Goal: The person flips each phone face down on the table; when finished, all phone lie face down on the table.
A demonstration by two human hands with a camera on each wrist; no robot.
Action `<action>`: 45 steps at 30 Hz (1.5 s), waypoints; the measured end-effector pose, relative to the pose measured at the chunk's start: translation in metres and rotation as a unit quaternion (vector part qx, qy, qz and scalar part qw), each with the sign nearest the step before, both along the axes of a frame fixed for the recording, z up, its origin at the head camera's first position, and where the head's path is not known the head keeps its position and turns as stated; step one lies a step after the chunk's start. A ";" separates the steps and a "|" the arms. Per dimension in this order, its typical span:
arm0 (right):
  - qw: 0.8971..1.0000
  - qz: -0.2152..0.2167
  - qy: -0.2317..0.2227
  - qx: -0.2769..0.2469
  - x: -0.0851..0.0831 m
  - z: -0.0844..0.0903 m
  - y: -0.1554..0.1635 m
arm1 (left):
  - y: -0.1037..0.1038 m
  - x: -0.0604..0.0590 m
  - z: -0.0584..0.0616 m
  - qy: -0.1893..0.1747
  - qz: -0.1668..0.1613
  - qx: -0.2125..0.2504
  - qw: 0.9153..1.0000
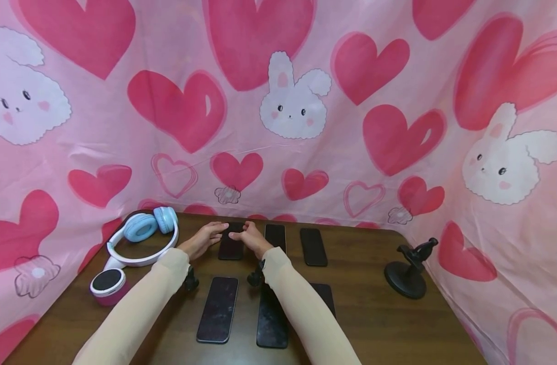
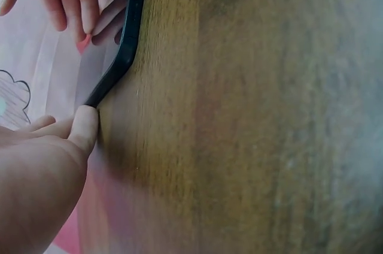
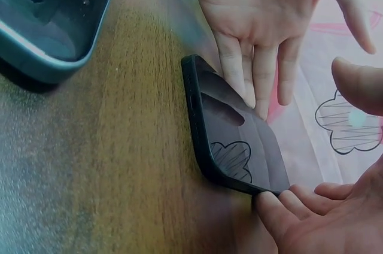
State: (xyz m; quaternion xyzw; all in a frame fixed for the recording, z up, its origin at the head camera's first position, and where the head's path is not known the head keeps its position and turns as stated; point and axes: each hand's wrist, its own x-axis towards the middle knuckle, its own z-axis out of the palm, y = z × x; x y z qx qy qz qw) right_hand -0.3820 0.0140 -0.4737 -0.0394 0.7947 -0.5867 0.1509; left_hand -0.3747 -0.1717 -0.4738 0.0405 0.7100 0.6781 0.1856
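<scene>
A black smartphone [image 1: 231, 243] lies flat at the back of the wooden table, its dark glossy screen facing up. My left hand [image 1: 204, 239] is at its left side, and my right hand [image 1: 254, 238] is at its right side. In the right wrist view, straight left fingers touch one long edge of the phone [image 3: 239, 128], while fingertips of the right hand [image 3: 323, 218] touch the opposite edge. The left wrist view has a left fingertip at the corner of the phone [image 2: 128, 38]. Neither hand grips it.
To the right lie two more phones, one dark phone [image 1: 275, 236] and one black phone [image 1: 313, 247]. Nearer are another phone [image 1: 217, 310] and phones partly under the right forearm. Headphones [image 1: 141, 261] and a round speaker [image 1: 108, 286] sit left; a black stand [image 1: 406, 279] sits right.
</scene>
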 end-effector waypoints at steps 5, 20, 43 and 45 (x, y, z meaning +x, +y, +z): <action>1.000 0.002 -0.003 -0.005 -0.001 0.000 0.001 | -0.001 0.000 -0.001 0.009 0.002 0.020 1.000; 1.000 0.018 0.002 0.008 -0.001 0.002 0.001 | -0.008 0.001 -0.001 0.029 0.013 0.100 0.995; 0.993 -0.007 0.028 -0.115 0.006 0.019 -0.002 | 0.019 0.001 0.010 0.049 0.009 0.116 0.992; 0.993 -0.007 0.025 -0.118 0.007 0.017 -0.002 | 0.020 0.003 0.007 0.052 0.011 0.117 0.992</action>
